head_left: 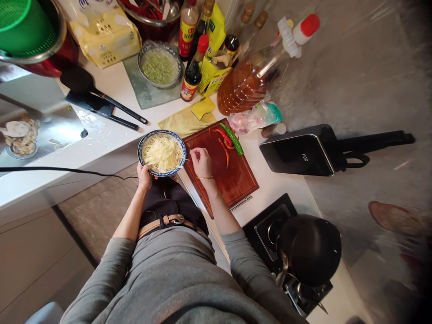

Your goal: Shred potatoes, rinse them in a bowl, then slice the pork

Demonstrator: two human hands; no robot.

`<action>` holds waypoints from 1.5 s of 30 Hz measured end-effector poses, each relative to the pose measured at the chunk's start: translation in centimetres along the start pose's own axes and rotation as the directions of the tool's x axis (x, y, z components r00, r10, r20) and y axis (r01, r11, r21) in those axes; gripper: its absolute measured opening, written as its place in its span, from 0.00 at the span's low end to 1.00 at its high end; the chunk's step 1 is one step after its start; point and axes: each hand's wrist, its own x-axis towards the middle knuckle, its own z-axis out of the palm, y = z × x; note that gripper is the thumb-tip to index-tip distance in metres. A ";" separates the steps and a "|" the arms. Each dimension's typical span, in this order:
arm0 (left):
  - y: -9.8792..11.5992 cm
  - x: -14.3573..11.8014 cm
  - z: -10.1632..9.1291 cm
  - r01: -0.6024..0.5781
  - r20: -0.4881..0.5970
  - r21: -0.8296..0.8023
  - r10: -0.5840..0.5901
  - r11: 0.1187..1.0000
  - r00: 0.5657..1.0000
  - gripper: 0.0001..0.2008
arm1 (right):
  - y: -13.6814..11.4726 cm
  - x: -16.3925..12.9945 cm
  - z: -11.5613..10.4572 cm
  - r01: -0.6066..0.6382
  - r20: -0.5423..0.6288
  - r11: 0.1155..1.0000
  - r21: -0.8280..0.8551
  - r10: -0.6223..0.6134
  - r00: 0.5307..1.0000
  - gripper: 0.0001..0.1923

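Note:
A blue-and-white bowl (139, 155) is heaped with pale shredded strips (162, 153) that look like potato. My left hand (145, 176) grips its rim at the near side, holding it beside the counter edge. Over the left part of the brown cutting board (236, 180), my right hand (201, 163) has its fingers curled together in a pinch. Whatever is in that pinch, if anything, is too small to make out. Red chillies (225, 146) and a green chilli (232, 138) lie at the board's far end.
Behind the board are a yellow cloth (185, 119), a bowl of green pieces in liquid (160, 66), sauce bottles (192, 76) and a large oil jug (241, 87). A black spatula and cleaver (97, 108) lie near the sink. Rightward stand a knife block (297, 153) and a black wok (310, 249).

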 end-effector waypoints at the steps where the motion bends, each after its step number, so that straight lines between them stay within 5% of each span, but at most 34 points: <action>1: -0.2 -0.1 0.1 0.013 0.010 0.000 -0.013 1.000 1.000 0.15 | -0.5 0.4 -0.2 0.080 0.038 0.996 0.045 -0.082 0.996 0.12; 4: -0.9 -0.3 0.2 0.032 0.030 0.007 -0.032 0.999 0.999 0.15 | -0.7 2.3 -0.3 0.149 0.085 0.984 0.098 -0.158 0.984 0.13; 7: -1.4 -0.4 0.0 0.038 0.037 0.001 -0.038 0.999 0.999 0.15 | 1.1 4.6 0.5 -0.028 0.013 1.000 -0.004 0.028 1.000 0.12; 9: -1.5 -0.5 -0.2 0.042 0.040 -0.014 -0.041 0.999 0.998 0.16 | 2.5 5.7 1.5 -0.104 0.100 0.988 -0.112 0.115 0.988 0.08; 14: -1.4 -0.6 -0.9 0.032 0.007 -0.050 -0.032 0.998 0.999 0.17 | 3.1 6.2 3.5 -0.120 0.154 0.954 -0.274 0.167 0.974 0.10; 17: -1.1 -0.8 -1.1 0.037 -0.030 -0.074 -0.039 0.997 0.999 0.17 | 1.2 5.7 3.1 -0.054 0.103 0.980 -0.190 0.075 0.992 0.13; 19: -0.8 -1.0 -1.2 0.049 -0.054 -0.093 -0.054 0.994 0.997 0.17 | -0.8 5.3 2.5 0.097 0.124 0.992 -0.077 -0.087 0.988 0.14; 22: 0.2 -1.2 -1.7 0.047 -0.102 -0.154 -0.063 0.987 0.993 0.17 | -4.5 4.1 2.1 0.360 0.310 0.933 0.001 -0.343 0.887 0.16; 27: 3.1 -0.6 -4.3 -0.067 -0.232 -0.272 0.002 0.960 0.973 0.17 | -11.0 1.5 4.7 0.436 0.400 0.888 -0.148 -0.350 0.847 0.28; 31: 6.2 0.8 -8.3 -0.188 -0.379 -0.327 0.053 0.926 0.924 0.15 | -17.0 0.5 10.0 0.546 0.482 0.825 -0.145 -0.423 0.767 0.28; 36: 10.7 4.4 -16.2 -0.283 -0.539 -0.327 0.068 0.902 0.840 0.12 | -26.2 0.9 20.0 0.541 0.570 0.839 -0.053 -0.420 0.706 0.34; 38: 12.5 6.5 -20.5 -0.292 -0.551 -0.311 0.078 0.904 0.831 0.13 | -29.9 2.0 24.3 0.451 0.594 0.892 0.015 -0.371 0.714 0.36; 42: 16.1 11.3 -30.1 -0.246 -0.463 -0.270 0.098 0.931 0.881 0.16 | -37.0 6.8 31.1 0.154 0.636 0.958 0.240 -0.276 0.721 0.31; 45: 19.0 14.9 -36.8 -0.209 -0.425 -0.249 0.088 0.946 0.901 0.15 | -42.2 12.0 34.4 -0.185 0.758 0.936 0.301 -0.117 0.642 0.25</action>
